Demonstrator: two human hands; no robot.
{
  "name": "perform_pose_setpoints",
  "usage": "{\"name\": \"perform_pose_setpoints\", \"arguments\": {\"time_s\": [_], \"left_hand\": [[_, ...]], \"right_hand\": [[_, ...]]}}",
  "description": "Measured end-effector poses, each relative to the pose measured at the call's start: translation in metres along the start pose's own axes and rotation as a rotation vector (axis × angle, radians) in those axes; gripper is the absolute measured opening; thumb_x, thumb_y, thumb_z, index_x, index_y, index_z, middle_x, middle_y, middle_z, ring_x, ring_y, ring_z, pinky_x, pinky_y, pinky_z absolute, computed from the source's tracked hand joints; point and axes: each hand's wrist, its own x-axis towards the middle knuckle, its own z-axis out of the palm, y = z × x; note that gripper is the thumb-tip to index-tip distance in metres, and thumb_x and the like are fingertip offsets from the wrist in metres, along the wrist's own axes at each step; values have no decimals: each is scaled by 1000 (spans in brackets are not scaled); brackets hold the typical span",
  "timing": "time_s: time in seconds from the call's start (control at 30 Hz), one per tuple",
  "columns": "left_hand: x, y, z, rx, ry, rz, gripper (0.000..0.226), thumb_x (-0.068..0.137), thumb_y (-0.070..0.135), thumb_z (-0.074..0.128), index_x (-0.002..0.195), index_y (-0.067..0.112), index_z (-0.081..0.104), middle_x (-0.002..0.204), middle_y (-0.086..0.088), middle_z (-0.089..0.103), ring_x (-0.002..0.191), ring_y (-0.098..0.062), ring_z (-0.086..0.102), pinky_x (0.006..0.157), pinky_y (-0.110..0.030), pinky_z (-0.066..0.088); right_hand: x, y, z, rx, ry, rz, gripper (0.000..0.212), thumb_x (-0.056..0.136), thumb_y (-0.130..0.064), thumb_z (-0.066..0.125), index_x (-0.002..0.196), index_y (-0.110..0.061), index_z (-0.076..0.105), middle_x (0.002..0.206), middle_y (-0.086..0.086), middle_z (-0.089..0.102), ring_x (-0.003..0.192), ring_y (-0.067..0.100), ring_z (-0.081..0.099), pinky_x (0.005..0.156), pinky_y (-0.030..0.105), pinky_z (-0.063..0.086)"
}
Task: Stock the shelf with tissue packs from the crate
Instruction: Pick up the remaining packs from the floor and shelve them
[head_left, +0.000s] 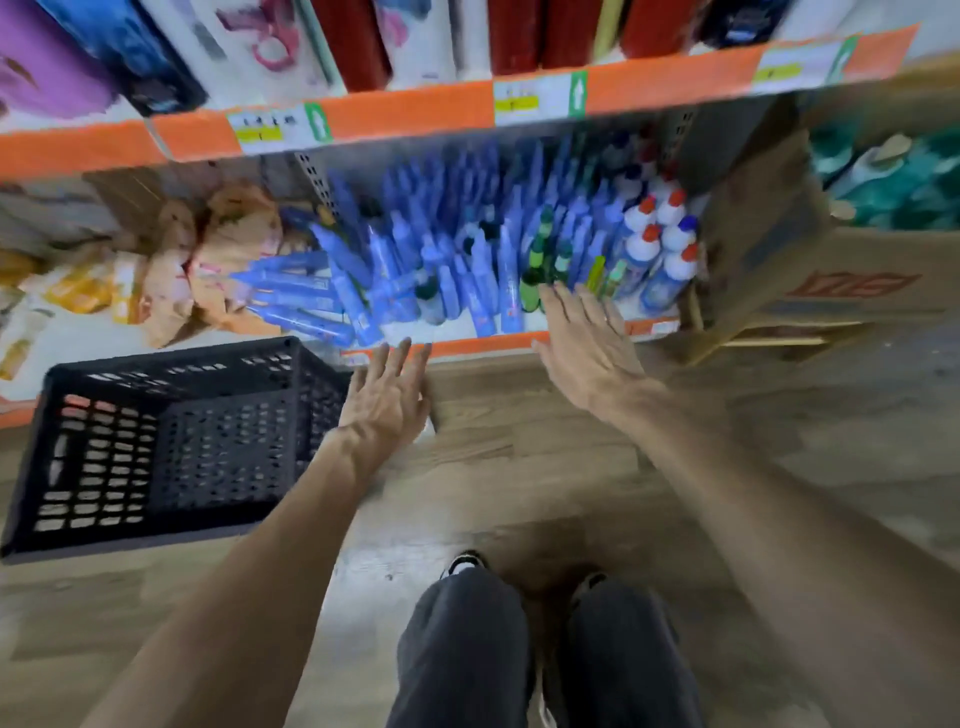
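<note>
Fingers (401, 357) on both hands: released, straight and spread, nothing held.

Left to right:
- Black plastic lattice crate (104, 457) on the floor, near left. No pack visible inside; the bottom grid shows through, so it reads as emptied.
- Far of the crate, on the left bay of the low shelf (483, 346): soft peach-and-yellow printed packs (228, 244), piled loosely. Blurred, but most likely the tissue packs.
- Left hand (387, 400), palm down, hovers just right of the crate's far corner, near the shelf lip. I can't tell if it touches either.
- Middle bay: dense blue plastic bottles (457, 260), several tipped over at the left, then white bottles with red caps (660, 234).
- Right hand (587, 348) reaches over the shelf lip, fingertips at the front row of bottles.
- Open brown cardboard box (763, 234) stands at the right end.

Judgement: between picks or at the end of the job, with hands free and the crate apparently bare. Next move calls for confirming the crate is empty. If so, square up the loose pile in the left bay and keep the right hand off the bottles, which look easy to topple.
</note>
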Motion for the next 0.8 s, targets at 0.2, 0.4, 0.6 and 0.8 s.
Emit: {"name": "perform_pose_setpoints", "arguments": {"time_s": [0.2, 0.4, 0.6, 0.8], "left_hand": [[84, -43, 155, -40, 66, -39, 75, 92, 30, 51, 154, 21, 10, 161, -5, 10, 148, -26, 6, 119, -46, 14], [133, -74, 254, -104, 84, -154, 71, 93, 29, 52, 152, 14, 15, 160, -8, 13, 147, -27, 10, 119, -46, 16], [161, -86, 306, -210, 60, -218, 72, 94, 28, 51, 150, 5, 14, 157, -20, 12, 145, -34, 12, 117, -47, 18], [174, -69, 336, -426, 117, -461, 69, 91, 15, 57, 145, -4, 20, 145, -29, 29, 132, -44, 34, 109, -50, 31]], "right_hand": [[62, 24, 159, 2, 6, -61, 64, 101, -33, 41, 154, -14, 11, 161, 5, 15, 149, 25, 7, 120, 45, 8], [107, 28, 254, -20, 24, -168, 63, 102, -34, 38, 154, -15, 8, 161, 5, 13, 149, 24, 6, 120, 42, 8], [131, 34, 286, -130, 58, -261, 65, 102, -36, 36, 154, -12, 5, 161, 10, 14, 148, 26, 9, 119, 40, 11], [129, 39, 287, -118, 60, -253, 63, 103, -34, 34, 154, -11, 3, 161, 13, 14, 148, 28, 9, 120, 40, 12]]}}
